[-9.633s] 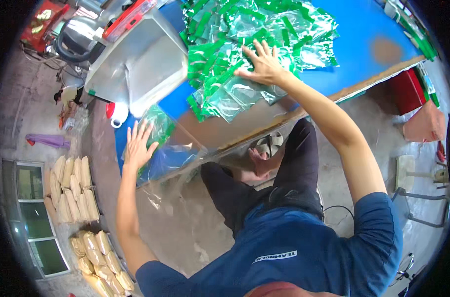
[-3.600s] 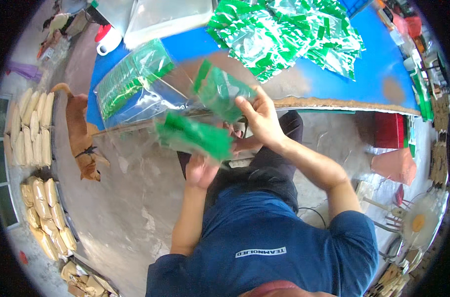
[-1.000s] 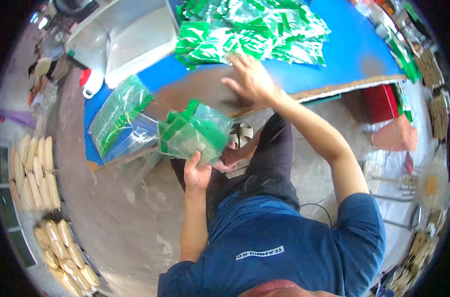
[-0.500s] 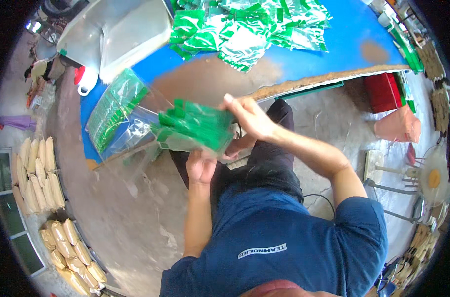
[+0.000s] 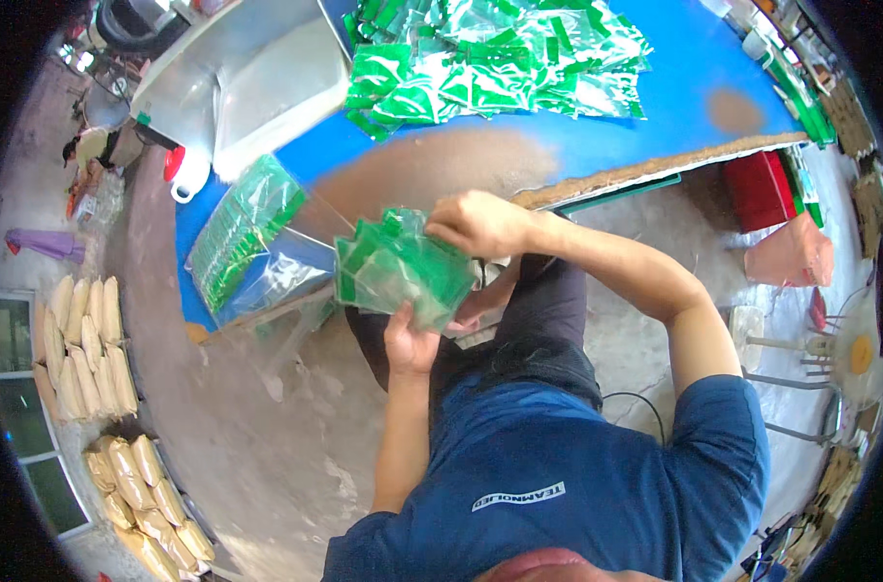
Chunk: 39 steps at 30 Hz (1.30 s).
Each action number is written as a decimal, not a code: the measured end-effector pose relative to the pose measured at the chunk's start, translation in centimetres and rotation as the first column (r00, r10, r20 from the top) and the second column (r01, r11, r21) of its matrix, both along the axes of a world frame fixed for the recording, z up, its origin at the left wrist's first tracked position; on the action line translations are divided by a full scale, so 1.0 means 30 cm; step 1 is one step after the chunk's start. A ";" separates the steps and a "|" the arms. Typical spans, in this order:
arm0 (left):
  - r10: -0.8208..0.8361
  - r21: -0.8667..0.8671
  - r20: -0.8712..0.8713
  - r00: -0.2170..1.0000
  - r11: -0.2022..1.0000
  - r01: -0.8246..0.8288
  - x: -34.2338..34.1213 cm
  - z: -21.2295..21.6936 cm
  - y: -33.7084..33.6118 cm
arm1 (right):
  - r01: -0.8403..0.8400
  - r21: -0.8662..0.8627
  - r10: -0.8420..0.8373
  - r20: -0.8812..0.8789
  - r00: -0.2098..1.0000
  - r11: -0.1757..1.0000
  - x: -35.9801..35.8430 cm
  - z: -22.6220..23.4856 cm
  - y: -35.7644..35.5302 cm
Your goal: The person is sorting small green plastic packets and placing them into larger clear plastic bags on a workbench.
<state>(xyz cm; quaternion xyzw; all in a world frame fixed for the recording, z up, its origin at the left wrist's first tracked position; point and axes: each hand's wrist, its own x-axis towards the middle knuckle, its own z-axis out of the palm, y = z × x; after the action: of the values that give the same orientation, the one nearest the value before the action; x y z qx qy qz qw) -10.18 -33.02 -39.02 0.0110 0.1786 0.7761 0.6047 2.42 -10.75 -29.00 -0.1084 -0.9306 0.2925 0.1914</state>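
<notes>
A fanned bunch of green-and-clear plastic packets point(image 5: 391, 267) is held over my lap, in front of the table edge. My left hand point(image 5: 409, 339) grips the bunch from below, its thumb lying on the front. At the upper right of the bunch, my right hand point(image 5: 475, 225) is closed with curled fingers pinching the packets' edge. Left of them, a large clear bag point(image 5: 249, 238) filled with green packets lies on the table corner. Farther back on the blue table point(image 5: 684, 68) is a wide heap of green packets point(image 5: 500, 73).
A metal tray point(image 5: 277, 82) and a red-and-white container point(image 5: 187, 175) stand at the table's far left. Stacked brown sacks point(image 5: 150, 504) are on the floor at left. To the right are a red box point(image 5: 757, 192), a pink bin point(image 5: 793, 252) and a fan point(image 5: 854, 354). Another person point(image 5: 92, 150) sits far left.
My right hand has gone from extended fingers to a curled grip at the packets' edge. The bunch has shifted slightly right and is more upright, its packets spread in a fan.
</notes>
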 end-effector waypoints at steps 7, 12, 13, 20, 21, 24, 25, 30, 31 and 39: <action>0.000 -0.033 0.058 0.998 0.999 0.001 0.023 -0.018 -0.030 | 0.429 0.505 -0.534 0.075 0.842 0.749 0.088 -0.082 0.326; -0.125 -0.046 -0.054 0.991 0.991 0.123 0.005 0.012 -0.070 | 0.084 0.329 -0.082 -0.020 0.996 0.941 0.199 -0.070 0.042; -0.117 -0.061 -0.041 0.992 0.992 0.115 0.012 0.049 -0.063 | 0.057 0.234 -0.018 -0.166 0.986 0.971 0.212 -0.089 -0.002; -0.048 0.117 0.042 0.998 0.992 0.043 -0.018 0.030 0.036 | 0.165 -0.849 -0.302 0.007 0.953 0.503 0.030 -0.036 -0.144; -0.051 0.123 0.028 0.998 0.991 0.047 -0.034 0.016 0.033 | 0.237 -0.773 -0.366 0.006 0.931 0.589 -0.003 -0.006 -0.065; -0.020 0.000 -0.149 0.989 1.000 0.020 -0.039 0.003 0.007 | 0.691 0.149 -0.575 -0.447 0.685 0.708 -0.091 -0.013 0.276; -0.033 0.005 -0.159 0.987 0.999 0.034 -0.037 0.004 -0.006 | 0.710 0.326 -0.570 -0.431 0.700 0.625 -0.087 -0.025 0.372; -0.041 0.073 -0.230 0.972 0.996 0.060 -0.044 0.003 -0.051 | 0.379 0.726 -0.499 -0.057 0.865 0.574 0.001 -0.156 0.521; -0.025 0.085 -0.278 0.960 0.995 0.050 -0.041 0.019 -0.087 | 0.417 0.605 -0.506 -0.026 0.862 0.679 -0.025 -0.107 0.462; -0.193 0.309 0.044 0.980 0.936 0.171 -0.012 0.051 -0.007 | 0.195 -0.761 -0.649 -0.356 0.673 0.619 0.036 0.027 0.129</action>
<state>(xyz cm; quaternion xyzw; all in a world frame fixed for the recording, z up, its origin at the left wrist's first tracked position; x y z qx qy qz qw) -10.53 -33.24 -37.50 0.0915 0.0331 0.7348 0.6713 3.48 -6.89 -28.20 -0.3000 -0.5910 0.5651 0.4913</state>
